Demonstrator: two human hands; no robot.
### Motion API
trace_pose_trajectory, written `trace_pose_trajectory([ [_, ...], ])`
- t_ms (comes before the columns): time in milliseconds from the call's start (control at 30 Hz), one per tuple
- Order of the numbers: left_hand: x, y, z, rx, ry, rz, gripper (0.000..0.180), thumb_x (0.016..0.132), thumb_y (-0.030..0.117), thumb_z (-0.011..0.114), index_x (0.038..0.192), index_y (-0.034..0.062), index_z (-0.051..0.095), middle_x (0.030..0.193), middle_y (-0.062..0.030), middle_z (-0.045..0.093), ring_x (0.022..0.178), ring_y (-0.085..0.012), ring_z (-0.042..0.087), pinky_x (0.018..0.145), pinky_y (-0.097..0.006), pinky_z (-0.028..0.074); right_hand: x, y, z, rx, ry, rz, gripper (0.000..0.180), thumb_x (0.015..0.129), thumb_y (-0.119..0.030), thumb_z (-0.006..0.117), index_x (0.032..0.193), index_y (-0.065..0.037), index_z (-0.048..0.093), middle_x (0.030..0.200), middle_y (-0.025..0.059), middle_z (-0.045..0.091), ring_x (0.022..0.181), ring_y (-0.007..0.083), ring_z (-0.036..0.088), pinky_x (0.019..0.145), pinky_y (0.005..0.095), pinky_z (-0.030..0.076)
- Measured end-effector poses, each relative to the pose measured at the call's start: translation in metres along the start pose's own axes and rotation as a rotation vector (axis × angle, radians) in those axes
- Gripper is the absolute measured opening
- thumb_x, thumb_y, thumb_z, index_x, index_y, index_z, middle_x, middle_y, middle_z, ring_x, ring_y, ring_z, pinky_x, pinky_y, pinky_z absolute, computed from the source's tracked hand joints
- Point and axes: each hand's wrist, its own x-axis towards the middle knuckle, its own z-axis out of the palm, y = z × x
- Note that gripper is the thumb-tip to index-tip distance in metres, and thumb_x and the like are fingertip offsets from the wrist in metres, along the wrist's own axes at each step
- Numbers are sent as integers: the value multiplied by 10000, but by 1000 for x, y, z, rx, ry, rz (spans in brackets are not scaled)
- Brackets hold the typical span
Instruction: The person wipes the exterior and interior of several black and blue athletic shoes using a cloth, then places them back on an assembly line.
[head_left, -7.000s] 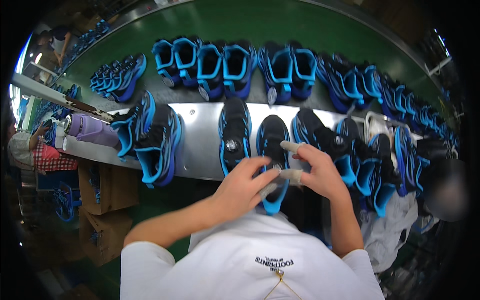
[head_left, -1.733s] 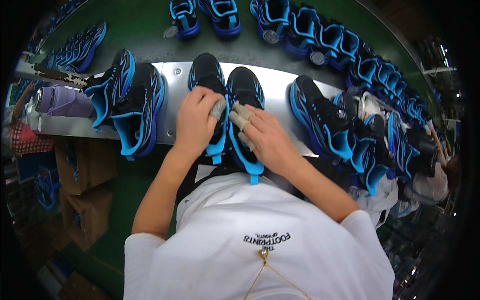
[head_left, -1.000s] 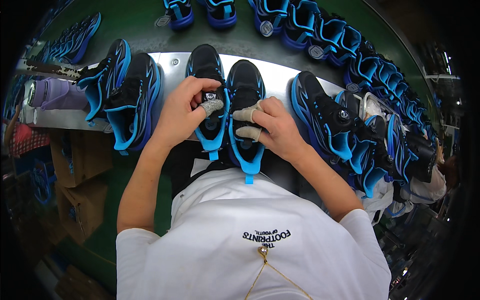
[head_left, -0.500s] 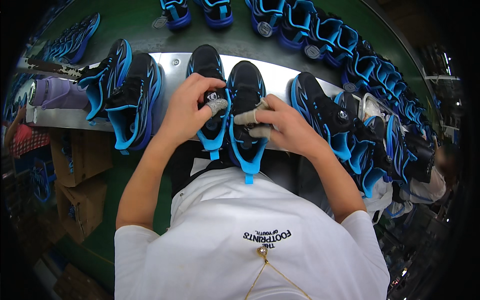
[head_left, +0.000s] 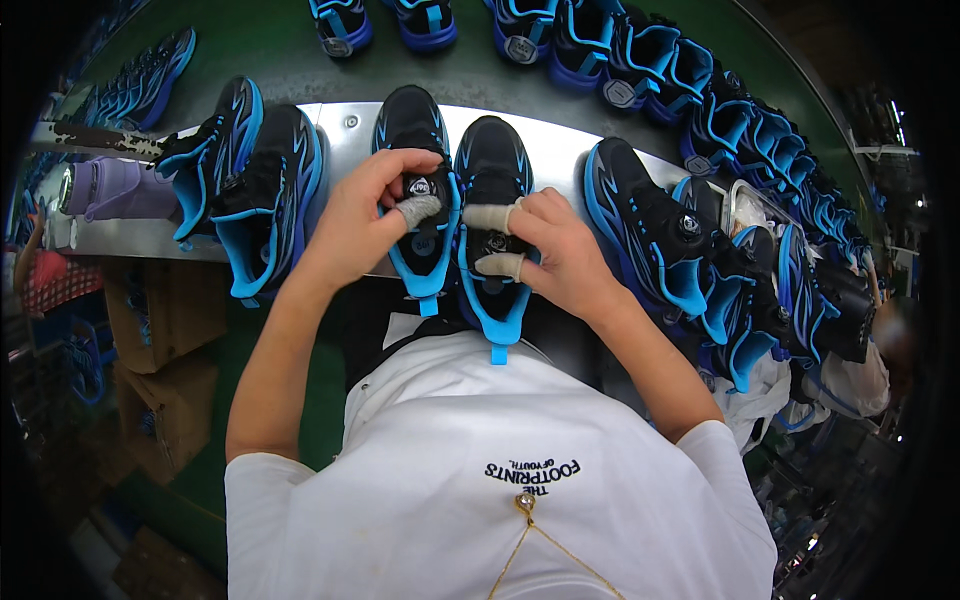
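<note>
Snugly side by side: shoes (head_left: 455, 200)

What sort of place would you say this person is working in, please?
Most likely a shoe factory line: rows of identical black-and-blue shoes on a green belt, more pairs on a metal bench, and both taped hands, left and right, working on a pair.

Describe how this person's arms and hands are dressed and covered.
Both forearms are bare below the short sleeves of a white T-shirt. No gloves, and no watch or bracelet shows. The left hand has one finger wrapped in greyish tape. The right hand has two fingers wrapped in pale tape. A thin gold chain hangs at the shirt's front.
</note>
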Motion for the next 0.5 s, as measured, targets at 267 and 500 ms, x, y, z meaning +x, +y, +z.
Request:
trace_pose_trajectory([
  [267, 6, -6, -2, -183, -51, -100, 506, 729, 57, 764, 1211, 52, 611, 987, -23, 558, 807, -139, 464, 750, -256, 398, -7, 7, 10, 58, 57, -7, 640, 760, -106, 784, 1367, -167, 592, 896, 85, 586, 897, 263, 559, 826, 342, 464],
  [500, 1, 3, -1, 119, -50, -71, 504, 782, 30, 732, 1268, 53, 601, 934, 2, 553, 806, -113, 445, 752, -241, 389, -6, 7, 0, 140, -61, 19, 700, 733, -121, 818, 1390, -139, 579, 981, 69, 599, 932, 201, 569, 826, 294, 468],
])
